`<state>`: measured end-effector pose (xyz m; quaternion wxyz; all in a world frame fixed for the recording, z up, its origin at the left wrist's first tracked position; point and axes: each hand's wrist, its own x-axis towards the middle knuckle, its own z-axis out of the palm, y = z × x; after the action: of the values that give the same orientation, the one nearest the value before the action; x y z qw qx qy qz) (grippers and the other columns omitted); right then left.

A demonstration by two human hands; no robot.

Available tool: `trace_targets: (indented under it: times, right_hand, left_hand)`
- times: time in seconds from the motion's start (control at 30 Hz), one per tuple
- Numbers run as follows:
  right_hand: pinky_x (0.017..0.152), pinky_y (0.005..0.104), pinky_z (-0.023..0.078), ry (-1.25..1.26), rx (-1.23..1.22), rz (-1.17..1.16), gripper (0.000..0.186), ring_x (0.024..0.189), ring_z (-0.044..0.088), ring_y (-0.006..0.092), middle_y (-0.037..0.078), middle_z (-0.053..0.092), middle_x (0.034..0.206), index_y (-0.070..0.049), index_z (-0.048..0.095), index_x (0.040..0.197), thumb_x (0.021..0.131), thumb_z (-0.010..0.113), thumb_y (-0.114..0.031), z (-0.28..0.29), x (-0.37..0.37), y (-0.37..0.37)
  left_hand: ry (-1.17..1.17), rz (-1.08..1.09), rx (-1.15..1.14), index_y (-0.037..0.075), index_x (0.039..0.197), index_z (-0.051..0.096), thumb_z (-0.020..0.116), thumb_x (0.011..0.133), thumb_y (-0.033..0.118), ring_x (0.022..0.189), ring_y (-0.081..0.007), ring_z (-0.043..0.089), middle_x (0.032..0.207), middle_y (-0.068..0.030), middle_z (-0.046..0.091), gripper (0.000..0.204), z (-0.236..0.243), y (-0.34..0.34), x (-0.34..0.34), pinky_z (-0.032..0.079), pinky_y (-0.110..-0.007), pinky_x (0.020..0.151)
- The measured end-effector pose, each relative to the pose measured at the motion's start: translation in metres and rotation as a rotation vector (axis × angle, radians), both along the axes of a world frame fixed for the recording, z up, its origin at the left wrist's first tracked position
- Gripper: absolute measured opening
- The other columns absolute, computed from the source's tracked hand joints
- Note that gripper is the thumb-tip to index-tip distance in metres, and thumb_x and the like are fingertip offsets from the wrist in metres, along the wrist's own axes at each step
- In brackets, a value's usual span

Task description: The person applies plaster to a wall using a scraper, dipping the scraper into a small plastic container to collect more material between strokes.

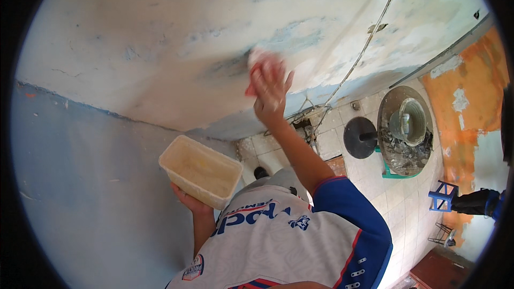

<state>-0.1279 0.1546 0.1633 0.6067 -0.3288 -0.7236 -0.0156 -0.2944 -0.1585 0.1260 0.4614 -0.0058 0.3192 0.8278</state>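
Note:
My right hand [271, 92] reaches up to the patchy white wall [187, 16], its fingers over a small red and whitish thing [254, 77] pressed at or close to the surface. Motion smears that thing, so its kind is unclear. Dark and bluish stains spread around it on the plaster. Low on the left, my left hand [188, 199] supports an off-white rectangular plastic tub [230, 177] from below and the side. The tub is tilted and pale residue coats its inside. Most of the left fingers are hidden beneath it.
A thin cable [369, 40] runs down the wall. On the tiled floor to the right stand a round debris-covered table [393, 109] with a bucket [408, 123], a black round-topped object [358, 138] and a blue stool [443, 197]. Another person's dark-clothed leg [471, 203] is beside the stool.

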Motion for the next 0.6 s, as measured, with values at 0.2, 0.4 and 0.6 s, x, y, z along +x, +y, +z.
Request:
trace_targets:
  times: [0.2,0.4,0.6]
  right_hand:
    - [0.128,0.06,0.019,0.291,0.03,-0.202,0.045,0.156,0.029,0.0492,0.023,0.054,0.155,0.003,0.054,0.149,0.104,0.052,0.0,0.006,0.024,0.018]
    - [0.124,0.0727,0.007,-0.095,0.068,0.074,0.058,0.156,0.033,0.0441,0.018,0.05,0.161,-0.018,0.062,0.148,0.095,0.057,0.005,-0.021,-0.011,-0.003]
    - [0.127,0.0605,0.02,0.256,-0.127,-0.163,0.045,0.153,0.036,0.0471,0.02,0.051,0.159,0.004,0.05,0.152,0.108,0.044,-0.001,-0.013,0.021,0.012]
  left_hand:
    - [0.051,0.059,-0.03,0.015,0.161,0.038,0.033,0.108,0.064,0.145,-0.0315,0.048,0.162,-0.0089,0.045,0.073,-0.006,-0.01,0.001,0.042,-0.048,0.119]
    - [0.016,0.068,-0.078,0.016,0.162,0.037,0.033,0.108,0.064,0.146,-0.0317,0.047,0.163,-0.0086,0.044,0.073,-0.004,-0.008,0.002,0.042,-0.049,0.12]
    - [0.02,0.083,-0.037,0.015,0.16,0.041,0.034,0.108,0.062,0.145,-0.0311,0.048,0.162,-0.0085,0.046,0.07,-0.008,-0.019,-0.002,0.042,-0.048,0.12]
